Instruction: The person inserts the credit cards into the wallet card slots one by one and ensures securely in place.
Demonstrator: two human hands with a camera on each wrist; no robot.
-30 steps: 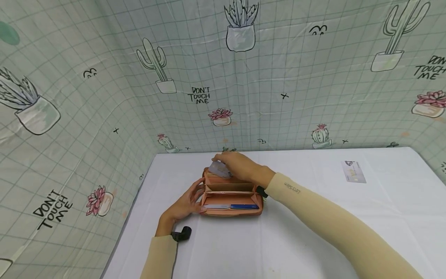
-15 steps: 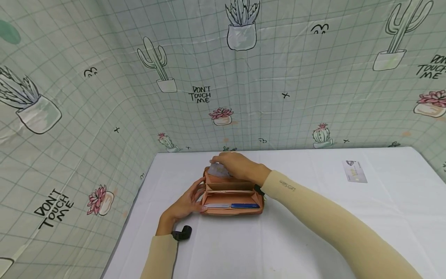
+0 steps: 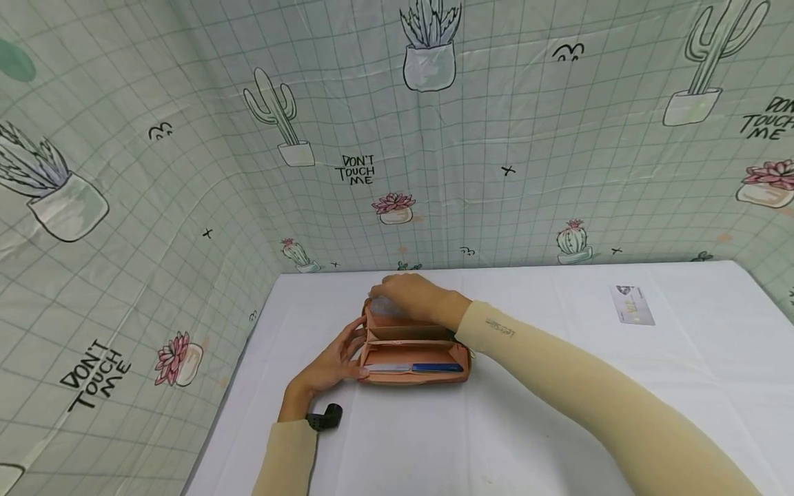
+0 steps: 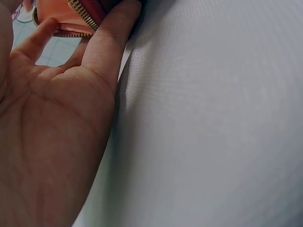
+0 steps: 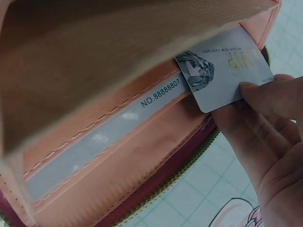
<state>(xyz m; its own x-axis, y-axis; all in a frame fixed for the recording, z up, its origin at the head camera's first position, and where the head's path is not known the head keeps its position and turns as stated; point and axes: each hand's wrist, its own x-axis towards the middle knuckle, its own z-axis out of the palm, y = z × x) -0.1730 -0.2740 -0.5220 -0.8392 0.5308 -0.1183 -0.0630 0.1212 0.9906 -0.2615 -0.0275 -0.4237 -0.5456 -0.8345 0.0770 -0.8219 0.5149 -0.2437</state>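
Observation:
An open peach wallet (image 3: 412, 353) with a zip edge stands on the white table. My left hand (image 3: 329, 362) grips its left end, thumb at the front and fingers along the side; the left wrist view shows this hand (image 4: 57, 109) against the zipped edge. Over the wallet's back section, my right hand (image 3: 418, 296) pinches a silver VIP card (image 5: 227, 68) between thumb and fingers. The card is partly behind a beige divider (image 5: 94, 56), beside card slots. One slot holds a grey card (image 5: 109, 132) numbered 88888807. A blue card (image 3: 437, 368) and a pale card (image 3: 389, 368) sit in the front section.
Another silver VIP card (image 3: 632, 305) lies flat on the white table (image 3: 527, 441) at the far right. A patterned cloth (image 3: 484, 138) hangs behind and to the left of the table.
My right hand has moved slightly left and down with the VIP card, and less of the card shows above the wallet. My left hand keeps its place on the wallet.

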